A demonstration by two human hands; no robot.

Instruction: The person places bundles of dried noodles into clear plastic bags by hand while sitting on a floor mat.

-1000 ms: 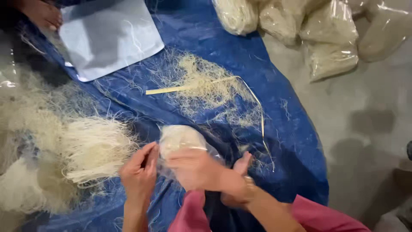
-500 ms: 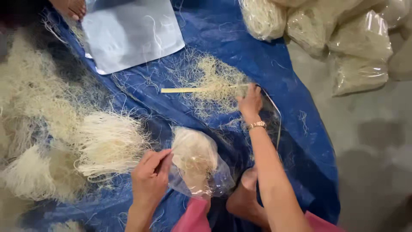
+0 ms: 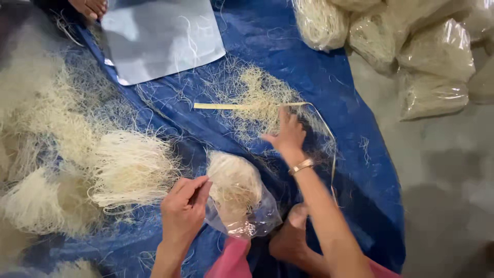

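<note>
Noodle-filled clear bag was pinched at its mouth by the left hand. Right hand, fingers spread, reached beyond the bag toward the pale tie strip; tying appeared to need that strip grasped.

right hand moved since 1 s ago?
Yes. The right hand left the clear plastic bag of pale noodles and reached forward across the blue tarp to the flat yellow strip.

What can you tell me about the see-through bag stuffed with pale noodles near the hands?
The clear plastic bag of thin, cream-coloured noodles is soft, crinkly and shiny. It is open at the top, where a rounded tuft of fine strands pokes out. It sits on the blue plastic tarp, close to the person's lap. The left hand pinches its edge; the right hand is away from it.
</note>
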